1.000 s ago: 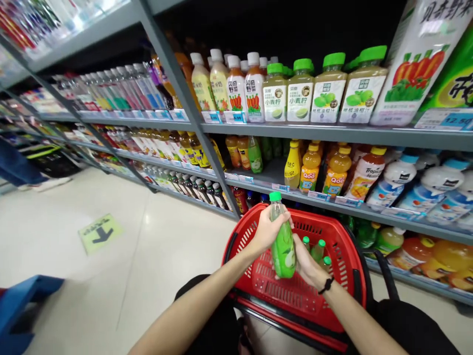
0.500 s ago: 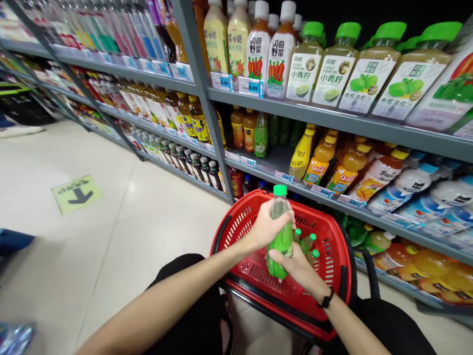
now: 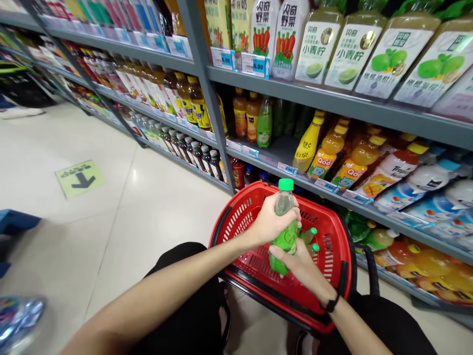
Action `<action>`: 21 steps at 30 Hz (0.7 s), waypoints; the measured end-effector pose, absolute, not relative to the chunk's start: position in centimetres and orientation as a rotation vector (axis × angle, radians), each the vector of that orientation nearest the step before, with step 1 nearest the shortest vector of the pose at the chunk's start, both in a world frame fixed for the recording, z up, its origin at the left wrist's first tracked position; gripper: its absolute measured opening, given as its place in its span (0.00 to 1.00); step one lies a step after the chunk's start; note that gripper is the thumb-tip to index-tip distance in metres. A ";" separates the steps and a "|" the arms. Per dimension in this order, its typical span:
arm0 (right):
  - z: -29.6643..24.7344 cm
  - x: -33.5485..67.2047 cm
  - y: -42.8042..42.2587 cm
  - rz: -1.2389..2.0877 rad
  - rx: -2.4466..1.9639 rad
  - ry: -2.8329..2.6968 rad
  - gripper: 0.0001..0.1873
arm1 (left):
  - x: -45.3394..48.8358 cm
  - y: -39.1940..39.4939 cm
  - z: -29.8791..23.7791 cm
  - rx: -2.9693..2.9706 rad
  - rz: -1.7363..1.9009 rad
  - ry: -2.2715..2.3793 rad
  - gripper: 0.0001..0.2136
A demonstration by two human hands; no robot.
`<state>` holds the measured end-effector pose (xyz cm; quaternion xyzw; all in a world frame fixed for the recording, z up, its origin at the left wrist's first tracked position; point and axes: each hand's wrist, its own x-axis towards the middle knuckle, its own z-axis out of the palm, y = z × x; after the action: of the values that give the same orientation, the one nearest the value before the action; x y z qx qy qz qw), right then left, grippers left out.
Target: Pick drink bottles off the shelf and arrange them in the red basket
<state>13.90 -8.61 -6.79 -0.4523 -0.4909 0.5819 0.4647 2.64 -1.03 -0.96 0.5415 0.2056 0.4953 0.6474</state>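
Observation:
A clear drink bottle [image 3: 284,241] with a green label and green cap is held nearly upright above a red shopping basket [image 3: 244,209]. My left hand [image 3: 271,219] wraps round its upper part, just below the neck. Lower down, my right hand [image 3: 293,256], with a black band at the wrist, grips the bottle near its base. Both hands are closed on it. Inside the basket, to the right of my hands, lie green-capped bottles [image 3: 313,231], partly hidden by my right hand. The basket stands between my knees.
Grey shelves [image 3: 310,96] of drinks run along the far side and right. A green bottle [image 3: 264,123] stands by orange ones on the middle shelf; a yellow bottle [image 3: 309,140] leans farther right. A floor arrow sticker [image 3: 80,178] lies at left, with a blue object [image 3: 16,222] near it.
The view has tilted down slightly, so the shelves sit higher in the picture. Both hands keep hold of the bottle, which has shifted slightly right; my right hand covers more of the bottles behind.

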 end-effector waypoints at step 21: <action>-9.6 15.8 -9.6 1.291 -1.217 -1.075 0.40 | -0.1 -1.3 0.5 1.561 1.070 0.389 0.19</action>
<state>15.80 -9.62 -9.64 -0.5053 -0.4462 0.5358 0.5085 -0.10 -1.35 0.47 0.6647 0.1658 0.4554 0.5686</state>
